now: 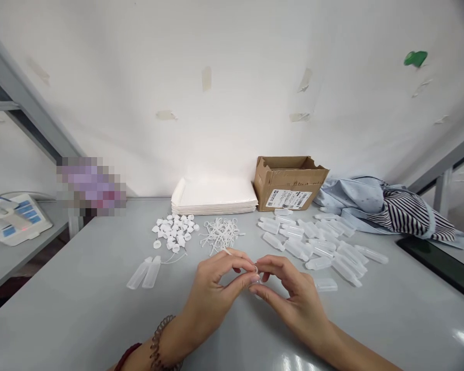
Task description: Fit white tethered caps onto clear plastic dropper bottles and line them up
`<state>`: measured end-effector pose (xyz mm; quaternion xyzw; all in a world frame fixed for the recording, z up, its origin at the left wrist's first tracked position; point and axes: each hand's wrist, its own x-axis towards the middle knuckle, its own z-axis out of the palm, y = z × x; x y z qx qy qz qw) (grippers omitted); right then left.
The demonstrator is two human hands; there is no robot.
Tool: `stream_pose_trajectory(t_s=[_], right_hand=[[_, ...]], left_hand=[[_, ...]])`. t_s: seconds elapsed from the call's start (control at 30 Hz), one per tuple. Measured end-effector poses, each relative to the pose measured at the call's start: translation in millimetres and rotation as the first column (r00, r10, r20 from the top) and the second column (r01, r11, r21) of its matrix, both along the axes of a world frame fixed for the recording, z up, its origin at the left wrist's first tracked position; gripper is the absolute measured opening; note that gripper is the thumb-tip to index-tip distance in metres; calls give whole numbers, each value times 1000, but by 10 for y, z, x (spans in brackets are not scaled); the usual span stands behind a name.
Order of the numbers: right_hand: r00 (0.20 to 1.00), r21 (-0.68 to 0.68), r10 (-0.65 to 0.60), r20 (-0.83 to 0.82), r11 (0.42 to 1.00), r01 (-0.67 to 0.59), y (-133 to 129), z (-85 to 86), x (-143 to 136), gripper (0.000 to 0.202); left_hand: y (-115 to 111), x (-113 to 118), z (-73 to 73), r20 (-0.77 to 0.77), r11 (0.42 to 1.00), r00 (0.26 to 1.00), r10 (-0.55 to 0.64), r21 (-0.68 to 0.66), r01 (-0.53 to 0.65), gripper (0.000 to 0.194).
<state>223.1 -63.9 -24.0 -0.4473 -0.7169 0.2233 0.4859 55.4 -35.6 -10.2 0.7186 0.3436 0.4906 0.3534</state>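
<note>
My left hand (224,283) and my right hand (288,293) meet fingertip to fingertip above the front middle of the table. My left thumb and fingers pinch a white looped strap (255,269), whose tail shows above the knuckles. Mostly hidden in my right fingertips is a small translucent bottle (258,296). Ahead of my left hand lies a pile of white looped straps (223,233), with white caps (174,232) left of it. Two translucent bottles (151,272) lie together at the left, a strap beside them. Several loose translucent bottles (319,247) spread beyond my right hand.
At the wall, a stack of white padded envelopes (214,198) sits beside an open cardboard box (290,185). Folded striped and blue cloth (406,211) and a dark phone-like slab (443,265) are at the right. A white device (25,219) stands on another surface at far left.
</note>
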Motion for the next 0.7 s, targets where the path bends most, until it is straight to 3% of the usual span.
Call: stream_pose_trajectory(t_s=[0.23,0.47,0.57,0.7], right_hand=[[1000,66,4,-11,998,-3,8,-15,-3,24],[987,-140,-8,-160,990,-14,13,30,-14,14],[953,-321,-24,-301,944,-78,29,72,-21,15],[852,-526,-80,-518,815,-243,84,109,-2,27]], left_hand=[[26,-12,-11,-35,997,999,-3,-73,0,5],[-18,6,36,-39,996,999,-24,-87,21,15],[-25,15,15,-42,999,999,17,-48,-19,12],[-21,12,-17,-43,993,997,59,108,-54,14]])
